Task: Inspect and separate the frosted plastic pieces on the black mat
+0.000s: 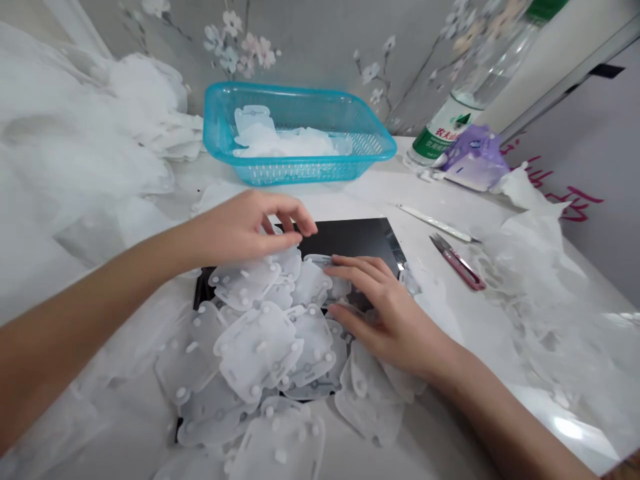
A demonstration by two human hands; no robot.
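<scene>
Thin translucent white plastic pieces (257,350) with notched edges and small round studs lie in a loose heap over a glossy black board (355,237). My left hand (255,223) hovers above the heap's back left part, fingers curved and apart, with nothing visible in it. Resting on the pile's right side is my right hand (375,303). Its fingers are spread, and their tips touch one of the white pieces (314,283). The undersides of both hands are hidden.
Behind the heap stands a blue plastic basket (300,170) holding more white pieces. At right are a water bottle (445,127), a purple packet (475,157), a slim white pen-like tool (435,222) and thread snips (457,262). White sheet material (75,133) is piled at left.
</scene>
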